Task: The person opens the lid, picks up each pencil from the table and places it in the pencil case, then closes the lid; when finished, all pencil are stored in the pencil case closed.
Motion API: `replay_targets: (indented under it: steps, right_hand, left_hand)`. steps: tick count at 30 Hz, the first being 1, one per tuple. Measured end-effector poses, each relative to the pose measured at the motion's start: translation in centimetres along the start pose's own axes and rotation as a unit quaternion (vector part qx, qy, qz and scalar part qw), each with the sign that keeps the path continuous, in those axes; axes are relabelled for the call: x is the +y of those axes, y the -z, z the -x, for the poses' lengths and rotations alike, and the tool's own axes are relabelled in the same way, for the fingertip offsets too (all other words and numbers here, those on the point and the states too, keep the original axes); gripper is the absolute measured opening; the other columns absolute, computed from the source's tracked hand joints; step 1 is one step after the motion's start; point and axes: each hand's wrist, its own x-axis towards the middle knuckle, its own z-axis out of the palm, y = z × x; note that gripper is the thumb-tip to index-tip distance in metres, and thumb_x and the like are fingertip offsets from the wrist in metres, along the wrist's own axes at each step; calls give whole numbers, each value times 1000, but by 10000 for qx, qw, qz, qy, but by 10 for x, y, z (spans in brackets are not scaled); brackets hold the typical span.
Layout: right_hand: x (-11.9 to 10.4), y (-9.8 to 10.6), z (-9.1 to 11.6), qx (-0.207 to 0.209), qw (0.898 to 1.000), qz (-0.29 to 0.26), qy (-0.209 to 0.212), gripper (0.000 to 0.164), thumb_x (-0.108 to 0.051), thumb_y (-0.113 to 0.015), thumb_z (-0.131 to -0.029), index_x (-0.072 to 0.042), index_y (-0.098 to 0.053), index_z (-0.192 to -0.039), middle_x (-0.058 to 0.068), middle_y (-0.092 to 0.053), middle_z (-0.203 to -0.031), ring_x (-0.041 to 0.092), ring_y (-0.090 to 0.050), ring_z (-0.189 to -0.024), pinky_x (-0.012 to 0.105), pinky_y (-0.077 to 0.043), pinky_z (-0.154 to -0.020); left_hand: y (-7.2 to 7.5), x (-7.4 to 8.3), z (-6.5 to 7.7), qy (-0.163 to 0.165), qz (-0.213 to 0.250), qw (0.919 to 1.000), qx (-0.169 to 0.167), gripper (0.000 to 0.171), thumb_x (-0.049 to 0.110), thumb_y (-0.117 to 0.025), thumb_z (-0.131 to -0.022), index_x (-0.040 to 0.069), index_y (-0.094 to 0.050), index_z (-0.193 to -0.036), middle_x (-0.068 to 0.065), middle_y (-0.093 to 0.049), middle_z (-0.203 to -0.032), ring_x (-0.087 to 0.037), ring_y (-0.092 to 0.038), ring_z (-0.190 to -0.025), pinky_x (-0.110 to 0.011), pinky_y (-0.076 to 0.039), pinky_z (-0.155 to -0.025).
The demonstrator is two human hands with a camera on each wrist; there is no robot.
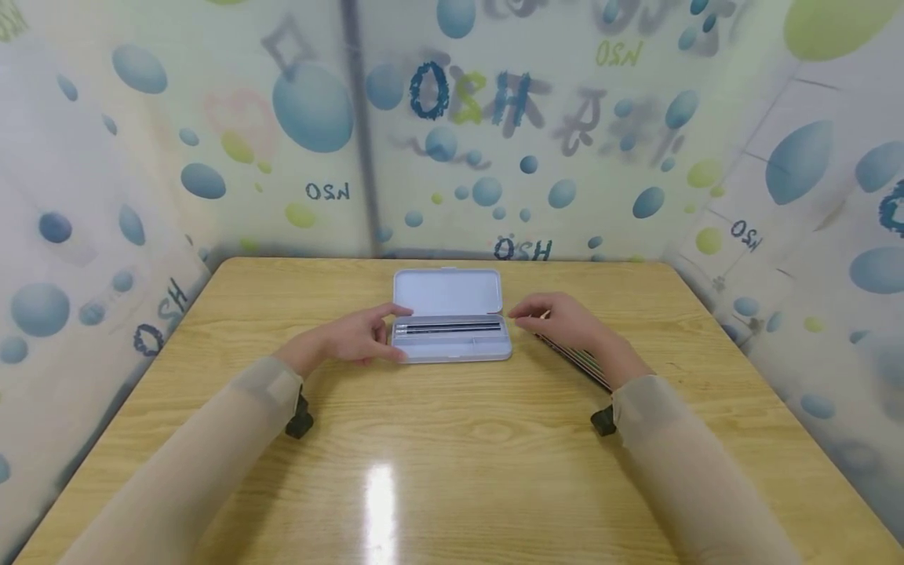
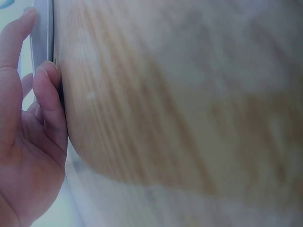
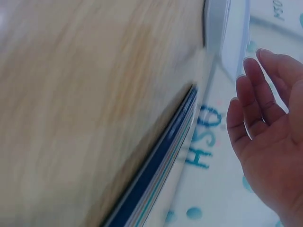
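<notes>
A pale pencil case [image 1: 452,353] is sitting open just above the centre of the head view, its lid [image 1: 448,292] standing up along the far side. Dark pencils [image 1: 452,328] with light left ends are lying lengthwise in the rear compartment, while the front section is showing a small divider toward its right. At the case's left end, the left hand [image 1: 356,336] is holding on, thumb touching the near corner and index finger reaching the far one; its other fingers are curling in beneath, as the left wrist view is showing. The right hand [image 1: 565,320] is hovering just beside the case's right end, fingers gently bending and holding nothing, with a narrow gap between thumb and fingertips. Below that hand, a bundle of slim striped sticks [image 1: 575,362] is slanting toward the lower right of the frame. Everything is resting on a wood-grain table [image 1: 487,439], where a bright reflection is gleaming at bottom centre. Light sleeves [image 1: 191,439] are covering the forearms, and a patterned backdrop [image 1: 487,192] is filling the upper frame.
</notes>
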Motion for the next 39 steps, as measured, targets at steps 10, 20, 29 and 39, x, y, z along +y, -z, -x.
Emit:
replay_targets:
  steps: [10,20,29,39]
  right_hand:
    - [40,19,28,163,9994,-67,-287,28,-29,-68,-111,-16,-79,-132,7,-78,-128,25,-67,-112,43,-55,-98]
    - [73,37,50,65,9988,-35,-481,31,-26,-68,-111,-10,-76,-137,12,-77,-133,27,-68,-120,40,-55,-100]
    - [91,46,60,-492,9954,-175,-799,34,-26,-69,-110,-8,-73,-139,14,-75,-138,31,-66,-130,51,-52,-112]
    - [97,47,58,-768,9890,-563,-1133,46,-32,-71,-108,-11,-68,-149,13,-69,-149,33,-60,-142,57,-45,-122]
  left_hand:
    - [1,0,-1,94,18,10000,-1,91,39,-88,-96,26,-37,-170,-6,-61,-88,-17,-53,-62,-29,-52,-59]
    - [0,-1,-2,57,4,10000,-8,90,42,-88,-96,27,-37,-169,-6,-61,-88,-17,-53,-61,-29,-52,-59]
    - [0,-2,-3,3,-38,10000,-19,92,42,-87,-96,24,-36,-170,-6,-60,-87,-16,-53,-60,-29,-52,-59]
    - [0,-1,-1,74,-108,9999,14,92,43,-88,-95,29,-37,-170,-6,-61,-88,-17,-55,-61,-29,-52,-60]
